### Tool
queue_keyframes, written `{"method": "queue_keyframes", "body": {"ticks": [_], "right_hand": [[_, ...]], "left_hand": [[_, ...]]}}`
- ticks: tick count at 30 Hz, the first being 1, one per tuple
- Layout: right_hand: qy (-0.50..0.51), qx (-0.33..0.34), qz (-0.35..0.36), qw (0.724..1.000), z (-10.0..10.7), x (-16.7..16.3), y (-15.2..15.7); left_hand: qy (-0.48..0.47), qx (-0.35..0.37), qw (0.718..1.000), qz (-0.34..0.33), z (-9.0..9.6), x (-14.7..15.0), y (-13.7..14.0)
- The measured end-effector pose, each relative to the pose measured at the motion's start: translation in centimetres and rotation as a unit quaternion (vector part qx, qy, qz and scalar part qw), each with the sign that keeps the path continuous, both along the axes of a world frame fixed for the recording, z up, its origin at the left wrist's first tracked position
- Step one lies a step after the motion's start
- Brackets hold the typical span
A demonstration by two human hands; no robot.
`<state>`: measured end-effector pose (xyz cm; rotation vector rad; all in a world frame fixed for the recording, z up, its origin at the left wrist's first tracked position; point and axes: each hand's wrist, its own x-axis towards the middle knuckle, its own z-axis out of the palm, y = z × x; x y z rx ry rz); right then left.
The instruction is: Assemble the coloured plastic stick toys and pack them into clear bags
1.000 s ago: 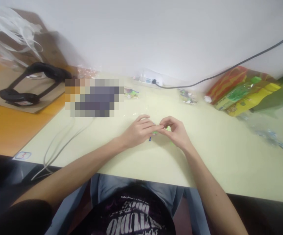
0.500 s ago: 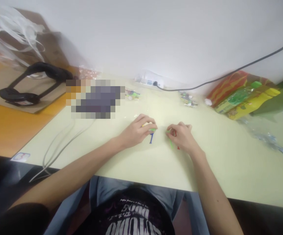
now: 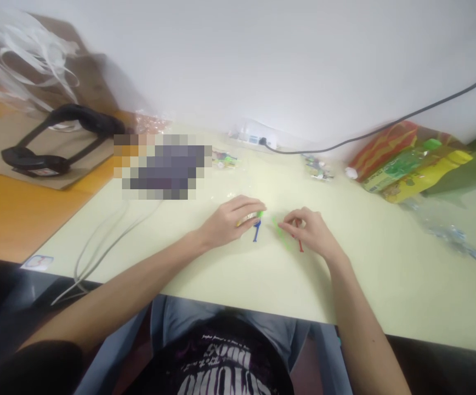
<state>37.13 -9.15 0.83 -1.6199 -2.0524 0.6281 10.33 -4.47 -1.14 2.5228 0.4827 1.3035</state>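
My left hand (image 3: 233,220) is over the table with thumb and fingers curled together. A small bright green plastic piece (image 3: 261,214) shows at its fingertips. Just below them a thin blue plastic piece (image 3: 256,232) lies on the table, and a bit of yellow shows under the palm. Facing it, my right hand (image 3: 311,229) pinches a thin light green plastic piece (image 3: 279,229) between thumb and forefinger. A narrow red plastic piece (image 3: 301,244) is partly hidden under the right hand. The exact shapes are too small to make out.
Small bagged parts lie behind my hands, at left (image 3: 226,160) and right (image 3: 318,168). A white power strip (image 3: 256,134) with a dark cable (image 3: 324,149) is by the wall. Bottle-shaped packs (image 3: 423,170) lie at right; a pixelated dark object (image 3: 168,167) is at left.
My right hand has shifted slightly right and down, and more of the light green piece shows. The green piece at my left fingertips has tilted more upright.
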Motion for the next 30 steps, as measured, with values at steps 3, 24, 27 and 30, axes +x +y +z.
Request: {"method": "queue_keyframes", "body": {"ticks": [3,24,27,30], "right_hand": [[-0.041,-0.007,0.024,0.999,-0.1,0.2,-0.1],[0.307,-0.081,-0.084,0.945,0.4,-1.6,-0.5],[0.362,-0.088,-0.061,0.926,0.2,-2.4,-0.6],[0.415,-0.083,-0.014,0.906,-0.5,-3.1,-0.6]], "left_hand": [[-0.008,-0.007,1.0,-0.005,0.0,0.0,0.0],[-0.031,-0.124,0.992,0.002,-0.1,0.2,-0.5],[-0.033,-0.138,0.99,-0.004,0.0,0.5,-0.8],[-0.031,-0.128,0.991,-0.006,-0.1,0.6,-0.9]]}}
